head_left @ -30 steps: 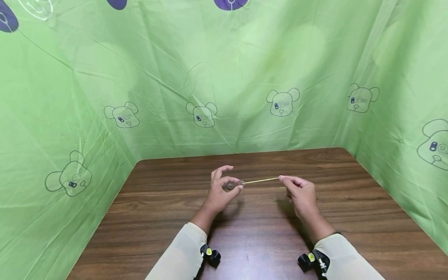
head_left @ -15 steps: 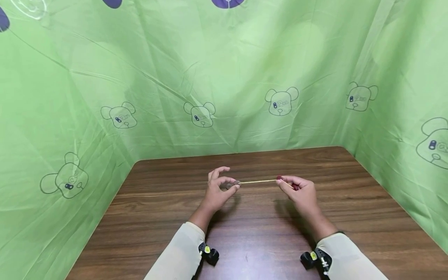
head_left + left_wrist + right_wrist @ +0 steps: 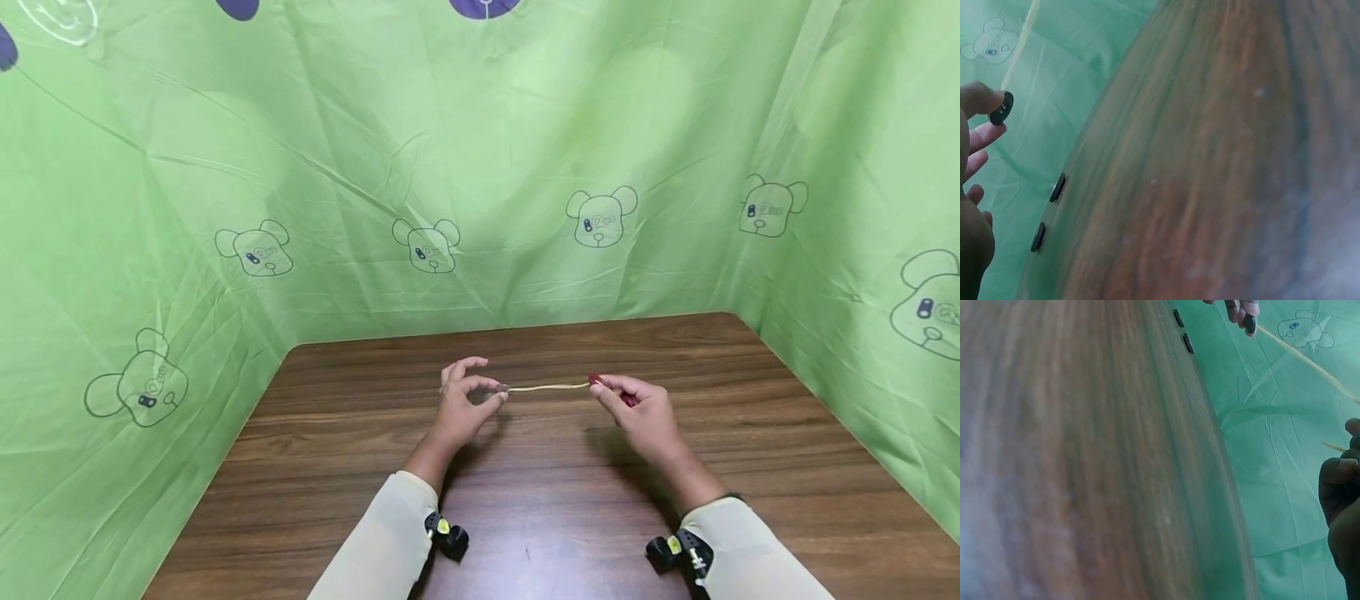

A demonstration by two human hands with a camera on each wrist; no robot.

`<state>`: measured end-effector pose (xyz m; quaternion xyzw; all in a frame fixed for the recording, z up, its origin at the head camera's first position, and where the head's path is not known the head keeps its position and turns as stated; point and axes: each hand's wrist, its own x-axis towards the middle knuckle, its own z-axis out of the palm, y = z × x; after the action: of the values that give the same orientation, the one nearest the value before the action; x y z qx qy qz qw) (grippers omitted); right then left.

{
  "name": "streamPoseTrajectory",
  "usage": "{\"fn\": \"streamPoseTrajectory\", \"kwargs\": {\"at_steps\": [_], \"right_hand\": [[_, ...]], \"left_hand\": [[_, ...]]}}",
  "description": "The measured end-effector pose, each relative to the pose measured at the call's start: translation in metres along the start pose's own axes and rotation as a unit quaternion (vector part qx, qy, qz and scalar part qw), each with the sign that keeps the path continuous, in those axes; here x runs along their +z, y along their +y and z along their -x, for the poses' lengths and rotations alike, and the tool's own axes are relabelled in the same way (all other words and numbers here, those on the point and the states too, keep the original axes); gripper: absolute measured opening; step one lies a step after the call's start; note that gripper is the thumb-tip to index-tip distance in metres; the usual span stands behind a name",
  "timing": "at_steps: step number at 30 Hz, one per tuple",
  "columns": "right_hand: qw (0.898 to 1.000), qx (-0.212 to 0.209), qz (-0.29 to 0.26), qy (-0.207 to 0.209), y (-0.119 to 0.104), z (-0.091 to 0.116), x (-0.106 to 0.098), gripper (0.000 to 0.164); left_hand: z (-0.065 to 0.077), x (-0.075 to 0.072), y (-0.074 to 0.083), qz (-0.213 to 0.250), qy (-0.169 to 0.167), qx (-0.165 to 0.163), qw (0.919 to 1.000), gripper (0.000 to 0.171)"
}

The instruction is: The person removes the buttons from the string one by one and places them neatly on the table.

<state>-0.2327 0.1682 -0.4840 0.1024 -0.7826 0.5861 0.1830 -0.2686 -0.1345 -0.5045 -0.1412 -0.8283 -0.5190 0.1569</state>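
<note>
In the head view my left hand point(image 3: 459, 414) pinches a small dark round button point(image 3: 1001, 108) between thumb and forefinger, its other fingers spread. The left wrist view shows small holes in the button's face. A thin yellow string point(image 3: 549, 387) runs from the button across to my right hand point(image 3: 647, 417), slightly wavy, held above the table. My right thumb and fingers pinch the string. Something dark red point(image 3: 629, 400) shows under the right fingers; I cannot tell what it is. In the right wrist view a short string end point(image 3: 1333, 447) sticks out by the right hand.
Two more dark discs point(image 3: 1058, 187) appear at the table's edge in both wrist views. The brown wooden table point(image 3: 337, 500) lies under both hands. Green printed cloth point(image 3: 510, 150) hangs behind it and on both sides.
The string has gone from straight to slightly wavy. Dark red has come into sight at the right fingers. Both hands have shifted slightly left in the head view.
</note>
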Motion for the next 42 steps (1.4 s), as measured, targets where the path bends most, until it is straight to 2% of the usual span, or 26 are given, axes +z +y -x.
{"fn": "streamPoseTrajectory", "kwargs": {"at_steps": [7,23,30,35,42], "right_hand": [[0.999,0.043,-0.03,0.008,-0.001,-0.002,-0.003,0.023],[0.995,0.071,-0.064,0.001,-0.001,-0.001,-0.003,0.027],[0.996,0.074,-0.053,-0.002,0.001,-0.001,-0.003,0.028],[0.995,0.077,-0.059,-0.005,0.001,0.0,-0.003,0.028],[0.996,0.073,-0.054,-0.008,0.002,-0.001,-0.003,0.028]], "left_hand": [[-0.002,0.0,-0.004,-0.024,-0.002,-0.021,0.9995,0.013],[-0.019,0.016,-0.011,-0.094,-0.061,-0.061,0.9918,0.015],[-0.025,0.022,-0.016,-0.141,-0.073,-0.046,0.9862,0.016],[-0.028,0.026,-0.016,-0.144,-0.083,-0.037,0.9854,0.018],[-0.034,0.032,-0.013,-0.178,-0.09,-0.052,0.9786,0.018]]}}
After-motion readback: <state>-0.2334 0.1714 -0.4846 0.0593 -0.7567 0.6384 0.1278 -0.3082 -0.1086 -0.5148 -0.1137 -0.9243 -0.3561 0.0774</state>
